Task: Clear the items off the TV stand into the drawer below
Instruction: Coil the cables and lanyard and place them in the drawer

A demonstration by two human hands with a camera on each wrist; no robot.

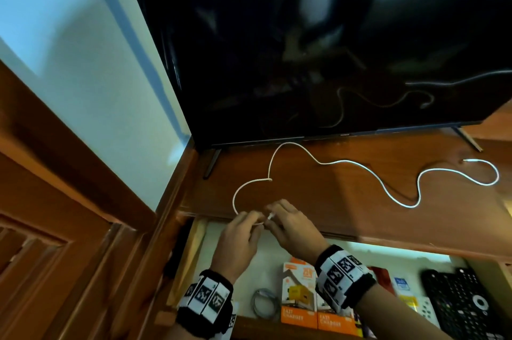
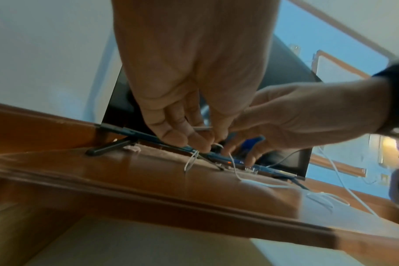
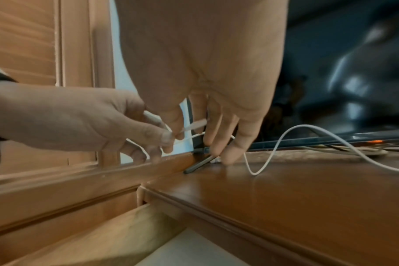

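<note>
A long white cable (image 1: 343, 162) snakes across the brown wooden TV stand top (image 1: 346, 201) in front of the black TV (image 1: 318, 43). Its near end is at the stand's front left edge, where both hands meet. My left hand (image 1: 243, 224) pinches the cable near its plug (image 3: 194, 125). My right hand (image 1: 279, 216) pinches the cable end between thumb and forefinger, its other fingers hanging toward the stand (image 3: 228, 144). Below the stand the drawer (image 1: 188, 259) is pulled out.
In the drawer lie two orange charger boxes (image 1: 299, 301), a coiled grey cable (image 1: 263, 302), a red item (image 1: 383, 278), small packets, a white remote (image 1: 425, 309) and a black remote (image 1: 460, 303). A wooden door panel (image 1: 55, 228) stands at the left. TV feet (image 1: 212, 163) rest on the stand.
</note>
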